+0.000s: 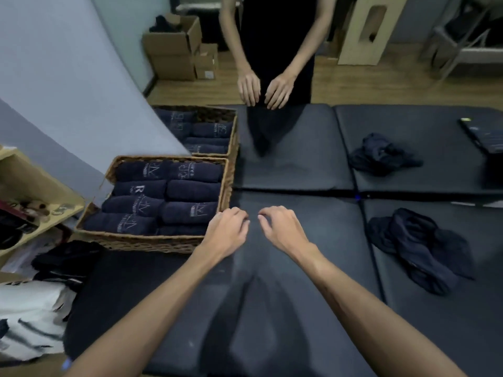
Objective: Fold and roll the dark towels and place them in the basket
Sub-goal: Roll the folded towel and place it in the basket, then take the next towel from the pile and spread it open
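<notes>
A wicker basket [152, 244] on my left is packed with several rolled dark towels [163, 197] bearing pale logos. Behind it stands a second wicker basket [234, 131], also holding rolled towels. My left hand [227, 229] hovers over the padded surface just right of the near basket's corner, fingers loosely curled, holding nothing. My right hand [281, 227] hangs beside it, equally empty. A crumpled dark towel [420, 248] lies to my right, and another crumpled towel [381, 156] lies farther back.
Dark padded mats [299, 281] form the work surface. A person in black stands across it, both hands [262, 89] low at the far edge. A dark flat device [481, 134] sits far right. Shelving and piled clothes [35, 308] crowd the left; cardboard boxes [174, 50] stand behind.
</notes>
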